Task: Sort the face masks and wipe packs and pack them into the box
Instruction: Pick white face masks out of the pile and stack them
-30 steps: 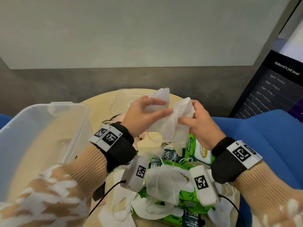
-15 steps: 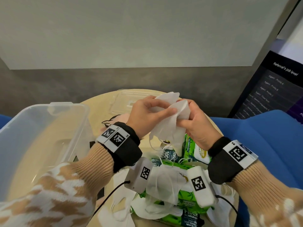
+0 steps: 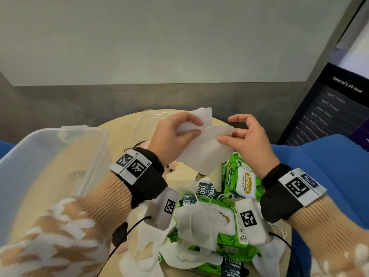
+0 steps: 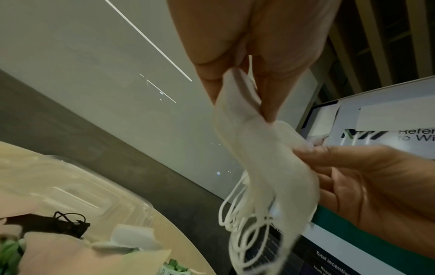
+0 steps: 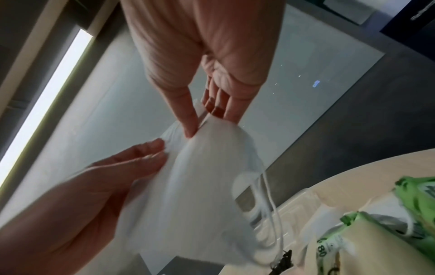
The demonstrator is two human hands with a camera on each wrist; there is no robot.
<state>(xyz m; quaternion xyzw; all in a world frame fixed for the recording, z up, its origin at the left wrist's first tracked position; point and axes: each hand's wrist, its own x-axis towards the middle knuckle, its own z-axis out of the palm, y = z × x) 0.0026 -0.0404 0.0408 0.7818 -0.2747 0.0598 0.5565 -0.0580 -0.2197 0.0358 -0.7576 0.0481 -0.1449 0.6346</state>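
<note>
Hands have pulled apart since 0.5 s ago, spreading the white face masks (image 3: 203, 148) between them. Left hand (image 3: 171, 136) pinches the stack's 9 o'clock end, right hand (image 3: 247, 136) pinches its 3 o'clock edge. Stack hangs above the wipe packs (image 3: 239, 180); clear box (image 3: 83, 160) at 9 o'clock.

hands (image 3: 175, 136): 2 | green wipe packs (image 3: 242, 181): at least 3 | clear box (image 3: 50, 166): 1 | lid (image 3: 147, 124): 1

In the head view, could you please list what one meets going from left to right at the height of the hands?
Clear plastic box → left hand → white face masks held up between the hands → right hand → blue chair.
</note>
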